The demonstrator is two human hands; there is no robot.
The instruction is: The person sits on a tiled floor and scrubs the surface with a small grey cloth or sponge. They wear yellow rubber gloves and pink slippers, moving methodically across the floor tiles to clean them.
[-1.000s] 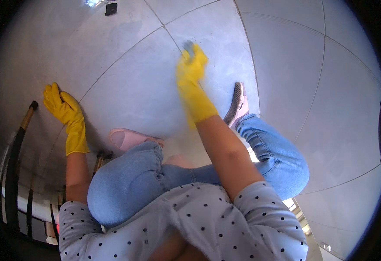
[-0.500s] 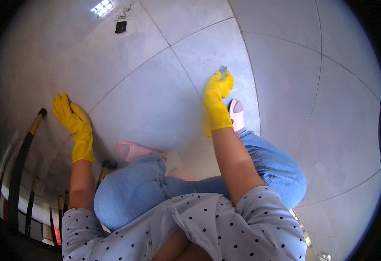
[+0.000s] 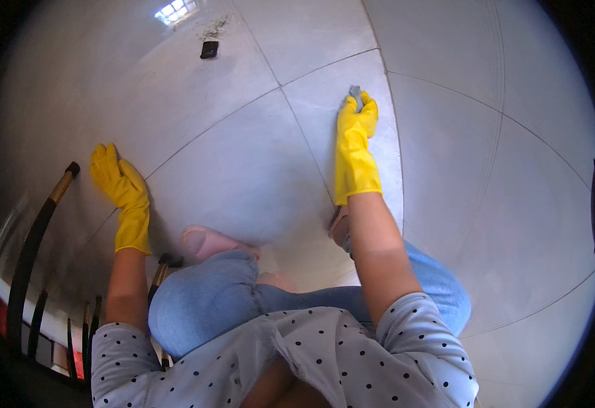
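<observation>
Both of my hands wear yellow rubber gloves. My right hand [image 3: 357, 121] is closed round a small grey piece [image 3: 356, 93], whose end sticks out past the fingertips by the floor tile. Whether it is a cloth or a scrubbing pad I cannot make out. My left hand [image 3: 119, 178] lies flat against the pale floor, fingers stretched out and nothing in it. Close to its left side is the capped end of a dark furniture leg [image 3: 63, 185].
Pale tiles [image 3: 236, 170] cover the floor around me. A small black object [image 3: 209, 49] lies farther ahead, beside scattered dark crumbs [image 3: 214, 28]. Several dark legs or bars stand at the left. A pink slipper [image 3: 210, 241] shows below my left knee.
My right hand has slid forward and slightly right with the grey piece. Its forearm now covers more of my right foot. My left hand stays flat; the view has shifted a little.
</observation>
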